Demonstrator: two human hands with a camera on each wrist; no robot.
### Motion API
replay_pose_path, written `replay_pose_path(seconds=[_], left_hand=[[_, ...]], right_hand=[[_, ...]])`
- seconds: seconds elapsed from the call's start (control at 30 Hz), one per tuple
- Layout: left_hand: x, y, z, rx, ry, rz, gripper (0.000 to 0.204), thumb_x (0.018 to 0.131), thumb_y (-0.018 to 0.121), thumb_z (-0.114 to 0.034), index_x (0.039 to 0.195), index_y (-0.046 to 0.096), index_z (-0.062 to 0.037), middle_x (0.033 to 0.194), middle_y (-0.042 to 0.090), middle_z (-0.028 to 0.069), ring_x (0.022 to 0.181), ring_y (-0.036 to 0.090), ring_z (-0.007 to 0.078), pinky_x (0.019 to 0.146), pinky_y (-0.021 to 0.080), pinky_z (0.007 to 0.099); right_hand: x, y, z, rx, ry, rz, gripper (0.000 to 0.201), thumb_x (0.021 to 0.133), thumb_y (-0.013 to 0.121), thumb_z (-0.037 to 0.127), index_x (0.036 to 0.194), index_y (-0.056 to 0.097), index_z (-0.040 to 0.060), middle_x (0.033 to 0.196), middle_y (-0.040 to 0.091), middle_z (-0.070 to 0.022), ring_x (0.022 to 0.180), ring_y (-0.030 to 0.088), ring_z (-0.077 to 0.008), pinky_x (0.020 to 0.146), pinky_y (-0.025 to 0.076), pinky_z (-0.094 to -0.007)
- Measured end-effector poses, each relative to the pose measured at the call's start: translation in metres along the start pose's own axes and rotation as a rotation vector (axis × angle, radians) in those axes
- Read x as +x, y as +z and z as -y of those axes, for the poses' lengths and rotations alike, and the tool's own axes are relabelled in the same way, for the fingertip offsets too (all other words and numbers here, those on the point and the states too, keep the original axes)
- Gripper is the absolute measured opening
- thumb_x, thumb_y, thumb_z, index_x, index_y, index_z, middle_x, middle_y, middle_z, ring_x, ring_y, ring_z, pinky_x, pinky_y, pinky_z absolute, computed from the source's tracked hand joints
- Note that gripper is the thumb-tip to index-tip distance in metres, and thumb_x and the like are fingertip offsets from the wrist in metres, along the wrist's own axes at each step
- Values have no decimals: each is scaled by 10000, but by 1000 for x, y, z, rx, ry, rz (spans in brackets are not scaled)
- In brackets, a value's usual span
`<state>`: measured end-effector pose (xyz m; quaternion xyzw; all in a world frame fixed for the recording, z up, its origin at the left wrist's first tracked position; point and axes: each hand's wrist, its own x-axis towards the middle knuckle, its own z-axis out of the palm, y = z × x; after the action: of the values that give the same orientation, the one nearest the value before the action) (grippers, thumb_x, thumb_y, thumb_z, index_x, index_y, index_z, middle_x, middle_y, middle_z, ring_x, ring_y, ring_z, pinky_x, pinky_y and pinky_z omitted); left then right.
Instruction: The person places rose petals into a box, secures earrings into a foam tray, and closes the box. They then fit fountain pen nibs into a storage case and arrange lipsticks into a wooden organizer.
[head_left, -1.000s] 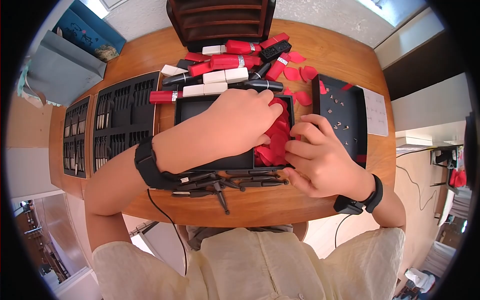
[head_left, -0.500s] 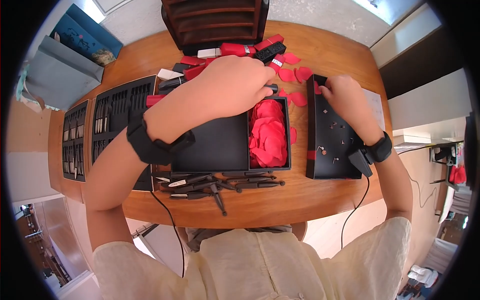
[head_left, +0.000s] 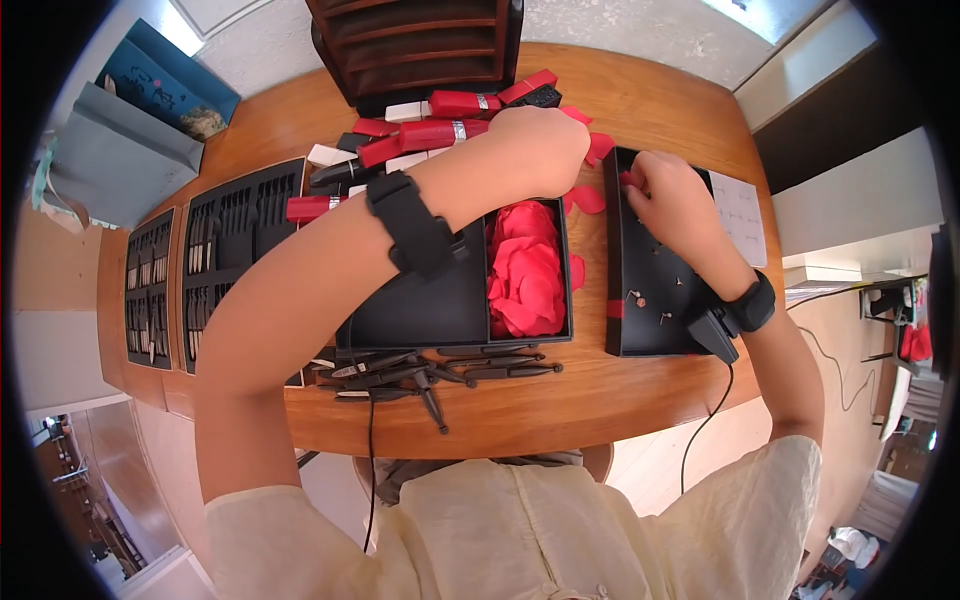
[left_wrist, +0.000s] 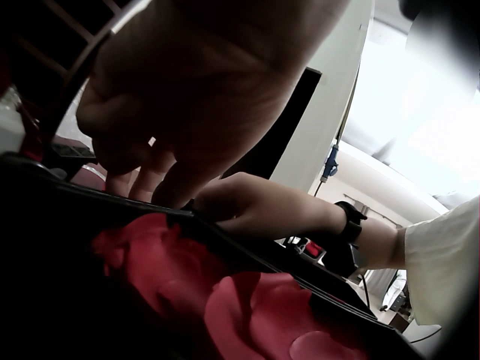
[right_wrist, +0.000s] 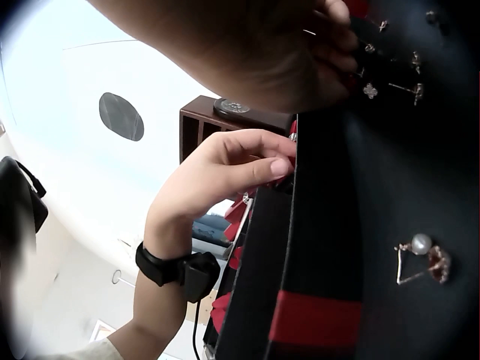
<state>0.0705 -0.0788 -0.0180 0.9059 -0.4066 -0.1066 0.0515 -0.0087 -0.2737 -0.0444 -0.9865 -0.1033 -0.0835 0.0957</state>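
The left hand (head_left: 545, 150) reaches past the back right corner of a black box (head_left: 415, 300); its fingertips are hidden there. In the right wrist view, the left hand (right_wrist: 217, 172) has thumb and forefinger close together beside something red. Red petals (head_left: 525, 270) fill the box's right compartment. Over the back left corner of a black tray (head_left: 625, 335), the right hand (head_left: 675, 200) has bent fingers beside a red petal (head_left: 627, 179); whether it grips the petal cannot be seen. Small earrings (right_wrist: 420, 244) lie in the tray.
Red and white lipstick-like tubes (head_left: 430, 134) lie behind the box, near a dark wooden rack (head_left: 420, 45). Loose petals (head_left: 585, 200) lie between box and tray. Black slim tools (head_left: 430, 395) lie in front, slotted cases (head_left: 235, 225) at left, a white card (head_left: 740, 215) at right.
From above the petals, the left hand has moved back and right, past the box. The right hand has gone from the box's right side to the tray's back left corner.
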Motion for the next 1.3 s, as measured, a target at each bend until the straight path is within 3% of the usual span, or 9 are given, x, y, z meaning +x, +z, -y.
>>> replay_pose_path(seconds=[0.17, 0.4, 0.53, 0.67, 0.83, 0.9, 1.0, 1.17, 1.3], left_hand=[[11, 2, -7, 97, -2, 95, 201, 778, 751, -242, 866, 725, -63, 857, 707, 146, 868, 688, 315, 709, 544, 434], [15, 9, 3, 71, 99, 116, 149, 763, 690, -163, 858, 720, -52, 872, 707, 154, 864, 687, 324, 716, 542, 436], [10, 1, 8, 56, 71, 94, 149, 766, 663, -153, 855, 705, -41, 835, 701, 153, 822, 681, 328, 702, 535, 434], [-14, -27, 25, -210, 63, -200, 118, 790, 654, -111, 836, 647, -3, 725, 667, 146, 687, 657, 287, 633, 507, 385], [-64, -48, 32, -365, -50, -121, 124, 805, 688, -109, 809, 621, -5, 690, 649, 111, 657, 637, 221, 615, 487, 338], [-81, -38, 34, -455, 92, -152, 131, 818, 692, -122, 808, 622, -12, 706, 652, 102, 656, 624, 203, 602, 472, 334], [-102, -39, 19, -485, 14, 56, 113, 804, 685, -92, 809, 596, -21, 703, 629, 98, 645, 599, 213, 584, 450, 351], [-103, -18, 10, -361, 66, -13, 88, 808, 665, -77, 824, 592, -31, 681, 610, 104, 648, 593, 246, 598, 458, 367], [-96, -4, 9, -253, 127, -126, 70, 832, 653, -93, 845, 600, -49, 750, 600, 95, 687, 609, 295, 640, 479, 395]], right_hand=[[-9, -36, 19, 255, 50, -7, 110, 794, 637, 18, 858, 548, 7, 798, 606, -149, 792, 608, -312, 714, 497, -397], [-31, -58, 76, 763, 30, 373, 308, 842, 657, -41, 1104, 530, 62, 798, 559, -10, 738, 537, -91, 681, 443, -255], [-31, -48, 96, 740, -87, 390, 286, 855, 663, -28, 1104, 538, 37, 793, 546, -44, 727, 543, -113, 665, 458, -278], [-32, -33, 100, 611, -228, 316, 290, 834, 656, -32, 1104, 563, 22, 780, 555, -87, 758, 565, -217, 665, 473, -331], [-37, -25, 99, 507, -284, 143, 316, 782, 648, -52, 1081, 578, 24, 833, 557, -127, 808, 563, -304, 704, 477, -381], [-39, -23, 100, 537, -257, 166, 329, 769, 651, -50, 1081, 581, 27, 860, 549, -133, 817, 562, -319, 718, 478, -393], [-42, -16, 98, 344, -367, 77, 263, 764, 675, -27, 1012, 608, 25, 901, 524, -129, 826, 563, -311, 722, 482, -395], [-46, -23, 100, 389, -411, 125, 51, 771, 678, 26, 796, 638, 4, 898, 528, -133, 829, 574, -317, 726, 492, -402], [-50, -35, 91, 589, -336, 127, 67, 782, 668, 20, 847, 654, 14, 928, 554, -133, 802, 592, -320, 705, 493, -401]])
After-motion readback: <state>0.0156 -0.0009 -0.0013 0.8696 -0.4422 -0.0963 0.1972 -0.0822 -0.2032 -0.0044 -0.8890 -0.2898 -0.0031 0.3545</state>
